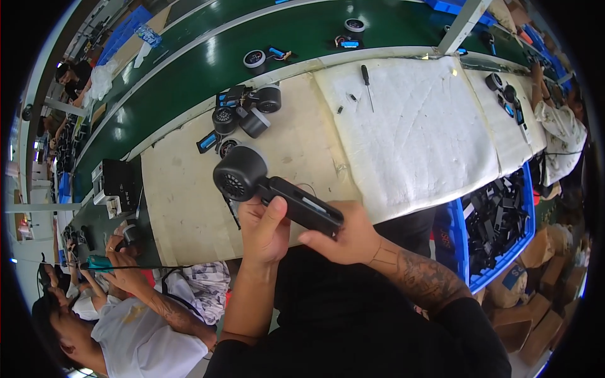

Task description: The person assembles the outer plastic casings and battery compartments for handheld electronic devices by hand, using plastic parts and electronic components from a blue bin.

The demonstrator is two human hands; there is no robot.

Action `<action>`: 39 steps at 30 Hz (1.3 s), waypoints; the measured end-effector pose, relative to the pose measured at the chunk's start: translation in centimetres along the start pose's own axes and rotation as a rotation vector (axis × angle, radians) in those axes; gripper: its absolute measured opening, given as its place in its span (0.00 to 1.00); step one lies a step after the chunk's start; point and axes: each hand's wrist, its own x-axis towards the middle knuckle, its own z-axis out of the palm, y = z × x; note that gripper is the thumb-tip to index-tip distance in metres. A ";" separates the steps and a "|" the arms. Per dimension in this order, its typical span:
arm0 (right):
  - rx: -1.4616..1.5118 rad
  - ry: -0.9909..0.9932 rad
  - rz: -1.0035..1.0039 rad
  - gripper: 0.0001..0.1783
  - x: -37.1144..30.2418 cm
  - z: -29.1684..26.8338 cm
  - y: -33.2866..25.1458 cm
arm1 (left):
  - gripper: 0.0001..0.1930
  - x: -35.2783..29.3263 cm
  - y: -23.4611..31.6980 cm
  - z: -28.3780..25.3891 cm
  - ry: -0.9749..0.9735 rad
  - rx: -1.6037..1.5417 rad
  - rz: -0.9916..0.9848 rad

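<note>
A black handheld fan (305,205) is held above the worktable, its round grilled head to the left and its handle slanting down to the right. A long opening shows along the handle. My left hand (266,230) is closed around the handle near the head, thumb on its side. My right hand (348,236) grips the handle's far end, with the thumb along the lower edge. Just beyond the fan head, several black fan heads (255,123) lie in a cluster with blue battery cells (208,142) and wires.
A screwdriver (366,79) and small dark parts (341,109) lie on the white mat (428,138). Behind runs a green conveyor (208,66) carrying fan parts. A blue crate (463,246) of black pieces stands at right. Co-workers sit at lower left (145,334) and far right (563,142).
</note>
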 end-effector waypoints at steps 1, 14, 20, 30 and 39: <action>0.023 -0.025 -0.013 0.17 -0.2 0.3 0.0 | 0.20 -0.1 -0.2 0.1 -0.008 0.018 -0.008; -0.197 -0.076 -0.109 0.17 1.6 -2.2 -2.8 | 0.25 0.5 0.1 -0.4 -0.061 -0.033 0.069; -0.084 0.023 -0.069 0.18 1.3 0.0 -2.4 | 0.23 0.7 0.4 -0.9 -0.009 0.014 0.063; -0.154 -0.082 -0.096 0.16 1.7 2.9 -3.2 | 0.22 0.4 0.9 -1.6 -0.062 -0.085 0.139; -0.045 -0.049 0.019 0.24 -0.1 3.5 1.1 | 0.31 0.3 0.0 -3.0 0.160 0.276 0.072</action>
